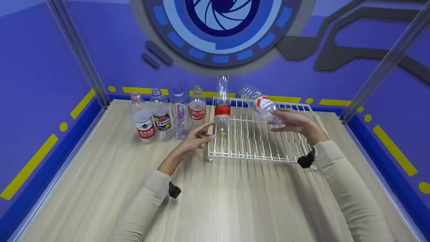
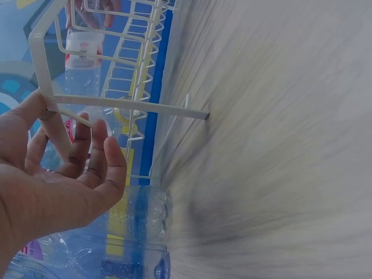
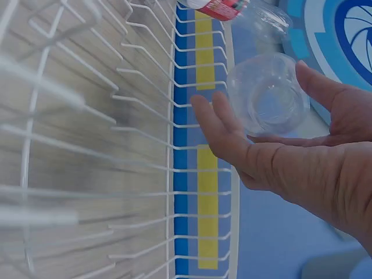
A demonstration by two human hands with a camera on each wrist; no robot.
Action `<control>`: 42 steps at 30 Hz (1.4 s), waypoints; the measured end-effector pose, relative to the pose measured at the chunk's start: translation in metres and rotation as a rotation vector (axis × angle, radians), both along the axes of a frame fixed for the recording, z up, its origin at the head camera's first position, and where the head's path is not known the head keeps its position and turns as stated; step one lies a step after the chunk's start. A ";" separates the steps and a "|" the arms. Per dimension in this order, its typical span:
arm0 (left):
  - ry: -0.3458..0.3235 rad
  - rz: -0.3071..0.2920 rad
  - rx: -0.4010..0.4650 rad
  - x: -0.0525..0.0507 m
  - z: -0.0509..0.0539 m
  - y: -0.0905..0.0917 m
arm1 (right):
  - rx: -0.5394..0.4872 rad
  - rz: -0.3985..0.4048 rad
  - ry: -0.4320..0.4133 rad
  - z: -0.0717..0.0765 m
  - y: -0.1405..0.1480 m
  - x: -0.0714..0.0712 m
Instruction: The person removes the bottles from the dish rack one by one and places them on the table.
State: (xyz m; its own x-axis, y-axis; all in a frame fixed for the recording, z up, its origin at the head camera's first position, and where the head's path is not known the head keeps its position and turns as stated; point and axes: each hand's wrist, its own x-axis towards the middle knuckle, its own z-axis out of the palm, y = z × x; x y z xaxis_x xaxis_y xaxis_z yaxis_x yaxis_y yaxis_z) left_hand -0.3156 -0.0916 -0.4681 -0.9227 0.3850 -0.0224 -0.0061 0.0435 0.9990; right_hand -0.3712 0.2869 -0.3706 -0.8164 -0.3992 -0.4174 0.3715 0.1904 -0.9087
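Note:
My right hand (image 1: 292,122) holds a clear plastic bottle (image 1: 263,102) by its base, above the white wire rack (image 1: 248,157). This bottle is tilted, its neck pointing to the back left, with a white label bearing red marks. In the right wrist view, the round base of the bottle (image 3: 270,96) sits between thumb and fingers. My left hand (image 1: 193,141) steadies the rack at its left side, thumb and fingers around the wooden handle (image 2: 57,133). Another clear bottle with a red label (image 1: 222,110) leans in the rack's left end, bottom toward me.
Left of the rack several empty plastic bottles stand in a row: one with a red and white label (image 1: 145,127), a Pepsi-style one (image 1: 163,122), a purple-lettered one (image 1: 180,112) and a red-labelled one (image 1: 197,109). A blue patterned wall (image 1: 111,50) rises behind the wooden table (image 1: 215,201).

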 end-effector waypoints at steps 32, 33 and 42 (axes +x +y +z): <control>0.004 0.004 -0.017 -0.002 0.005 -0.001 | -0.345 0.033 0.326 -0.007 0.035 0.052; 0.014 0.006 -0.032 -0.001 0.007 0.000 | -0.337 0.033 0.327 -0.007 0.035 0.053; 0.079 0.029 -0.168 0.010 0.013 -0.007 | -0.301 0.062 0.308 -0.008 0.034 0.060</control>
